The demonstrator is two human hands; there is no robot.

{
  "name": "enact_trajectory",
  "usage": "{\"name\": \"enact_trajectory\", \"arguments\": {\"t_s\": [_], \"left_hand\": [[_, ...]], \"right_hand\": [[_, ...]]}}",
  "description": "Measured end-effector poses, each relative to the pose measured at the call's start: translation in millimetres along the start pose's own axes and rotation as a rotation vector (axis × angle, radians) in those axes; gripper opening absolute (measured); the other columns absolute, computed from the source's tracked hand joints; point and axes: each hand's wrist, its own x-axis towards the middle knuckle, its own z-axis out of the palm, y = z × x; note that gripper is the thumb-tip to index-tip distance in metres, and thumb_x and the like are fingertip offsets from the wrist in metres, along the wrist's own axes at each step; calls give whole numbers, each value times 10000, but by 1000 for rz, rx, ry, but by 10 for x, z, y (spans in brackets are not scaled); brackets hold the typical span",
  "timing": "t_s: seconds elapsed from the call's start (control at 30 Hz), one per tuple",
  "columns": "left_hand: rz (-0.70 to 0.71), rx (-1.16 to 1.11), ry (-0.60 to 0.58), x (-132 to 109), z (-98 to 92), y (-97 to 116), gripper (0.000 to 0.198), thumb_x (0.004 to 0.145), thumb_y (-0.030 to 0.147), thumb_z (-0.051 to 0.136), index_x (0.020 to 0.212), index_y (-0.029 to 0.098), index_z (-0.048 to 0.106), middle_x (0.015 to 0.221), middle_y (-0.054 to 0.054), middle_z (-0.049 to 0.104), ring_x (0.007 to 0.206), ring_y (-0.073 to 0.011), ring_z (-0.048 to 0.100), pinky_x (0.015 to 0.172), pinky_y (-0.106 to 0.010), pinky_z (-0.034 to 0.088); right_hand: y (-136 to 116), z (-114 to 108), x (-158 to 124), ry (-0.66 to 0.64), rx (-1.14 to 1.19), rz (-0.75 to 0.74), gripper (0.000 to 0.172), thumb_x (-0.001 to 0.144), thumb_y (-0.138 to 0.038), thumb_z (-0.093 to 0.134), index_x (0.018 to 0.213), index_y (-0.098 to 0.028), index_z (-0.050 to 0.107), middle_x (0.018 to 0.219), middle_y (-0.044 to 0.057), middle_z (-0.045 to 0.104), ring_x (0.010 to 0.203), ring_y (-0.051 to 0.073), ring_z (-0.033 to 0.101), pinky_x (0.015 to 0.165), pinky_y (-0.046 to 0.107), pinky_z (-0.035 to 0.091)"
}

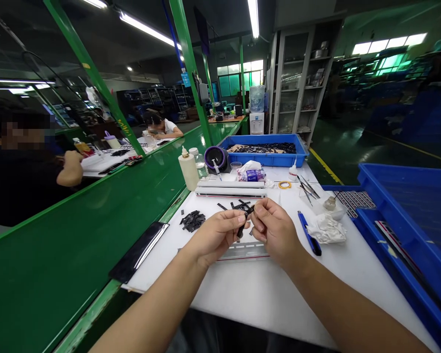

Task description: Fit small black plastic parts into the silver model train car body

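left hand [215,235] and right hand [275,233] pinch one black strip [241,228]; purple packet [253,175] print unreadable

Overall: bright and even on the white table [242,294] beneath the fingers [231,220]; the hall far beyond them was dim.
Sources: ceiling tubes [254,17] shone high above and beyond the fingertips; windows [385,46] far to their right were blown out and tinted green.
Shadows: soft and faint, just under the left hand [216,235] and right hand [275,233].
Glare: a white streak lay on the dark panel [137,252] left of the fingers.
Sharpness: the black strip [241,226] pinched in the fingers was crisp; the background beyond was softer.
Distortion: wide-angle bowing grew away from the fingers; the green posts [192,73] leaned.
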Motion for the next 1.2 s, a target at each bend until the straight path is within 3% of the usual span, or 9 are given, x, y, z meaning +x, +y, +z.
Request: {"name": "enact_trajectory", "arguments": {"t_s": [0.13,0.3,0.4,0.5,0.7,0.8,0.87,0.97,1.2], "left_hand": [[25,154,77,-11,47,-13,301,718,449,712,731,156,643,695,-23,567,610,-123,444,589,-261,351],[107,409,340,-93,-89,55,180,721,329,737,686,173,654,587,23,515,571,-122,381,556,-268,259],[179,525,441,-169,-231,166,222,769,376,711,899,196,703,630,34,528,593,-128,417,572,-270,288],[202,489,407,-224,-285,241,341,777,401,721,1061,215,690,676,37,522,634,-124,444,601,-258,330],[79,-166,234,-278,-189,270,311,667,337,835,856,194,634,785,6,604,697,-108,519,667,-233,432],[53,-298,237,-238,-143,288,339,624,284,868,805,191,596,901,-7,629,772,-116,571,695,-232,466],[73,-262,281,-172,-108,280,346,628,315,865,800,190,592,933,-7,624,796,-119,582,701,-231,471],[136,-111,348,-48,-42,225,325,669,376,832,780,183,596,792,18,575,697,-94,530,654,-213,438],[221,82,437,45,45,99,266,741,390,783,799,198,609,679,45,538,627,-89,456,609,-214,373]], "right_hand": [[19,3,-68,38,-176,-157,238,913,-419,545,814,-225,449,539,-95,374,430,68,307,417,199,254],[-241,-178,-12,104,-864,-544,148,917,-298,533,802,-208,557,730,-7,554,640,119,491,606,258,388],[-306,-352,122,-19,-1318,-175,192,889,-245,528,733,-207,635,710,13,640,664,144,555,605,264,370],[-174,-502,237,-109,-1508,145,203,834,-184,559,667,-199,673,696,45,689,671,171,608,573,263,351],[-4,-570,311,-21,-1573,128,174,812,-157,590,688,-160,712,737,130,714,782,259,669,668,326,430],[-76,-495,274,-8,-1354,18,238,909,-235,498,1018,-187,704,831,86,729,781,211,684,686,315,491],[-118,-424,216,-67,-978,-75,311,923,-269,495,1207,-210,607,910,60,727,760,182,694,633,289,528],[-135,-320,113,-139,-559,-186,341,880,-291,591,1210,-205,586,989,69,719,817,198,710,606,293,571],[-62,-261,70,86,-756,-525,258,822,-179,650,1078,-204,678,865,30,689,760,155,672,663,281,585]]}}
